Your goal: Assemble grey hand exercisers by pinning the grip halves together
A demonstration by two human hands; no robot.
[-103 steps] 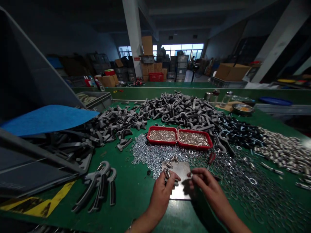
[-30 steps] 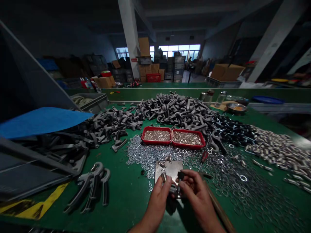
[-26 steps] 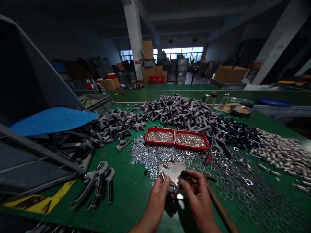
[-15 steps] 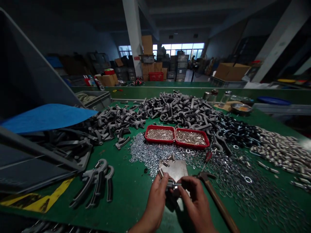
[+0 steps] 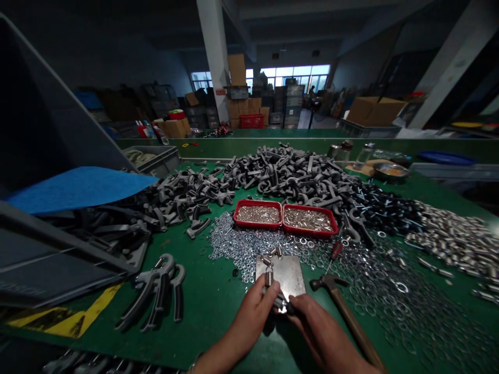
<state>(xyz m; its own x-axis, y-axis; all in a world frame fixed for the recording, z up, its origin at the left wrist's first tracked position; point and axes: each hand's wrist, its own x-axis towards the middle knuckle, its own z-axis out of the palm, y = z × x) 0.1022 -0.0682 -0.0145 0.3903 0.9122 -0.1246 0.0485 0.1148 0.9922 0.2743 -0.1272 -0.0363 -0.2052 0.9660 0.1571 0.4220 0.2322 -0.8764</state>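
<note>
My left hand point(image 5: 255, 306) is closed, with a coil spring point(image 5: 269, 276) standing up between its thumb and fingers. Just below the spring, a small metal part with a black end point(image 5: 282, 303) lies between my two hands. My right hand point(image 5: 314, 327) has its fingers closed round the black end; most of the grip is hidden. Beyond my hands is a flat metal plate point(image 5: 290, 272) on the green table, with a few loose springs point(image 5: 267, 261) at its far left corner.
Two red trays point(image 5: 257, 226) of small metal pieces stand among nuts and washers point(image 5: 237, 244). A hammer point(image 5: 353, 319) and screwdriver point(image 5: 334, 252) lie to the right. Grey handles point(image 5: 292, 174) are heaped behind; assembled hand grips point(image 5: 159, 291) and a grey crate point(image 5: 58, 270) are at left.
My right fingers have closed in round the black end of the part, where they were more spread before. The spring in my left hand has turned more upright and moved slightly right.
</note>
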